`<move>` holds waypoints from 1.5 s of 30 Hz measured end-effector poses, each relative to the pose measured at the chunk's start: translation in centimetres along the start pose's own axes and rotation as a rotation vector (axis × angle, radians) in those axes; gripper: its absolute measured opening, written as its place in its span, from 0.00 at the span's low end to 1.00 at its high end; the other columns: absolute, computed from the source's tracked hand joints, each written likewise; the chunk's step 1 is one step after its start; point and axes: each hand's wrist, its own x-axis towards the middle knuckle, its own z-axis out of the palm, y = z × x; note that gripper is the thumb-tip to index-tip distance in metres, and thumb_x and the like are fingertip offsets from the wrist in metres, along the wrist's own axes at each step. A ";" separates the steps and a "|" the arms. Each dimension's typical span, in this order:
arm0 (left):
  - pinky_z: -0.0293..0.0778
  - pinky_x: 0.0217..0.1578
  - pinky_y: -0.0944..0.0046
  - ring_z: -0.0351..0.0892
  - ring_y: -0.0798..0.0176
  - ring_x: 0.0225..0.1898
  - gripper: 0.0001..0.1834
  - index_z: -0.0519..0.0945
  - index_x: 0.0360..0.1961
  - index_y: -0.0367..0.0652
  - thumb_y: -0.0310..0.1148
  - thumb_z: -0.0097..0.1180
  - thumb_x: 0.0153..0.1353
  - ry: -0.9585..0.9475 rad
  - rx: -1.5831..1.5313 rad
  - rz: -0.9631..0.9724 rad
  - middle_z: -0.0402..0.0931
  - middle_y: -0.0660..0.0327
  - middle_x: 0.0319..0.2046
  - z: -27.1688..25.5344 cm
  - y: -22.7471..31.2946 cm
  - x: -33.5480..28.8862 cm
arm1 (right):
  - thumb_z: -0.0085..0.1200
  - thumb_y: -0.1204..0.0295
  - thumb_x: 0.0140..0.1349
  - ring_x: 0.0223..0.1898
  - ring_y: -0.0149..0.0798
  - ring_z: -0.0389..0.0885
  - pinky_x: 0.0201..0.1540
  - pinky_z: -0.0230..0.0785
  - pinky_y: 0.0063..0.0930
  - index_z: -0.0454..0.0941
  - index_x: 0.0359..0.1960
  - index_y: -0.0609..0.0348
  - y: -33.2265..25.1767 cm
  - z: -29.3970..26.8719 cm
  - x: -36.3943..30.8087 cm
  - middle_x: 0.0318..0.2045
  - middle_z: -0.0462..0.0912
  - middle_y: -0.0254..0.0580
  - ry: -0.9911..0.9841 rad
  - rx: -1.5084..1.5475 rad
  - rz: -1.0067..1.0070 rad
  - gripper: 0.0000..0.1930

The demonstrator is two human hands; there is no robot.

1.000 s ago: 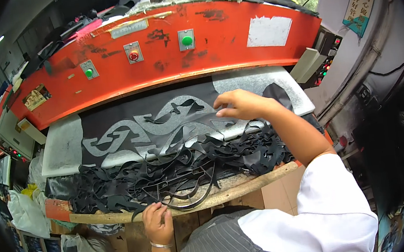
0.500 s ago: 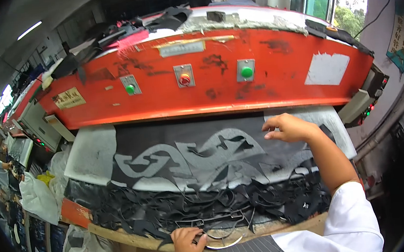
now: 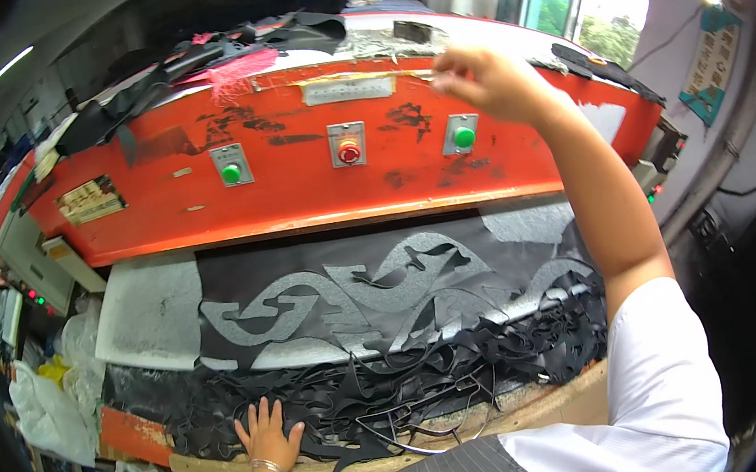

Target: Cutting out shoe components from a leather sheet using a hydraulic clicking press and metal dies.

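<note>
My right hand [image 3: 489, 80] is raised in front of the top edge of the red press head [image 3: 298, 180], just above its right green button [image 3: 463, 136]; its fingers are loosely curled and hold nothing that I can see. My left hand [image 3: 268, 435] lies flat with spread fingers on the heap of black leather scraps [image 3: 385, 392] at the bench's front edge. A black sheet with cut-out shapes [image 3: 383, 281] lies on the grey cutting board [image 3: 151, 310] under the press head.
The press head also carries a left green button [image 3: 230, 172] and a red button [image 3: 349, 153]. Black and pink offcuts [image 3: 230, 53] are piled on its top. White plastic bags [image 3: 46, 409] hang at the left. Windows [image 3: 575, 3] are at the far right.
My right hand has lifted off the black sheet and risen to the top of the press head. My left hand has shifted left and opened flat on the scraps. The view has tilted up.
</note>
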 end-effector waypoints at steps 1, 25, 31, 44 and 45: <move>0.42 0.67 0.41 0.57 0.45 0.67 0.35 0.71 0.61 0.43 0.49 0.59 0.55 0.075 0.000 0.028 0.63 0.50 0.64 0.8 0.1 0.4 | 0.58 0.64 0.61 0.33 0.40 0.80 0.40 0.72 0.33 0.79 0.39 0.62 1.6 0.2 1.0 0.32 0.82 0.44 0.015 -0.012 0.071 0.13; 0.51 0.63 0.44 0.72 0.52 0.54 0.24 0.77 0.52 0.42 0.44 0.60 0.57 -0.032 -0.198 0.660 0.77 0.55 0.48 -4.9 19.6 9.6 | 0.61 0.69 0.50 0.43 0.44 0.74 0.42 0.70 0.38 0.76 0.41 0.53 -4.6 8.2 -44.2 0.34 0.75 0.39 -0.520 -0.007 0.618 0.15; 0.55 0.63 0.45 0.72 0.50 0.56 0.23 0.78 0.51 0.43 0.44 0.61 0.58 -0.229 -0.301 0.896 0.76 0.54 0.51 1.1 38.2 11.4 | 0.64 0.64 0.46 0.42 0.41 0.69 0.43 0.61 0.33 0.79 0.20 0.52 0.1 5.7 -46.6 0.33 0.71 0.36 -0.460 0.215 0.348 0.08; 0.44 0.69 0.44 0.46 0.46 0.72 0.24 0.79 0.54 0.53 0.48 0.60 0.57 -0.153 0.015 0.781 0.53 0.52 0.70 10.1 44.2 8.4 | 0.60 0.66 0.58 0.31 0.46 0.69 0.39 0.60 0.37 0.71 0.29 0.61 14.9 -1.3 -37.7 0.26 0.70 0.43 -0.208 0.761 0.174 0.12; 0.47 0.68 0.44 0.51 0.46 0.70 0.22 0.81 0.51 0.51 0.46 0.61 0.56 -0.134 -0.154 0.744 0.60 0.52 0.66 10.6 44.1 8.8 | 0.59 0.66 0.58 0.32 0.48 0.71 0.39 0.62 0.39 0.71 0.29 0.60 15.1 1.4 -37.1 0.25 0.70 0.43 -0.210 0.585 0.142 0.12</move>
